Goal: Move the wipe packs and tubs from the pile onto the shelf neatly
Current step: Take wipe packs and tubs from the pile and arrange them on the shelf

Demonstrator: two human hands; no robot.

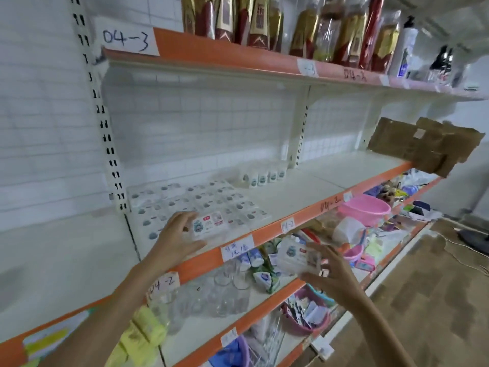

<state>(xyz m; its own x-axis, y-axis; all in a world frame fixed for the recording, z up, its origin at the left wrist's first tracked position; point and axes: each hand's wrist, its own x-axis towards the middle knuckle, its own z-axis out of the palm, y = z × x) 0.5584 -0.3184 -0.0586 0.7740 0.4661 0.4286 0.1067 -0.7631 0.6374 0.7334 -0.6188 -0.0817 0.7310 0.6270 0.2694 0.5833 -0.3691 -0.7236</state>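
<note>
Left hand (177, 235) curled round a wipe pack (209, 224), setting it at the shelf (291, 200) front, label up, beside the flat packs (195, 202) already laid in rows to the left. Right hand (326, 271) gripping a second pack (299, 256) below shelf level, waiting. Small tubs (266, 176) lined upright farther back. Pink basin (365, 209) on a lower shelf; contents unclear.

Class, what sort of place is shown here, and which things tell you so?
Probably a small shop or stockroom: orange-edged shelves carry handwritten labels, with wipe packs laid in rows and mixed household goods below.
</note>
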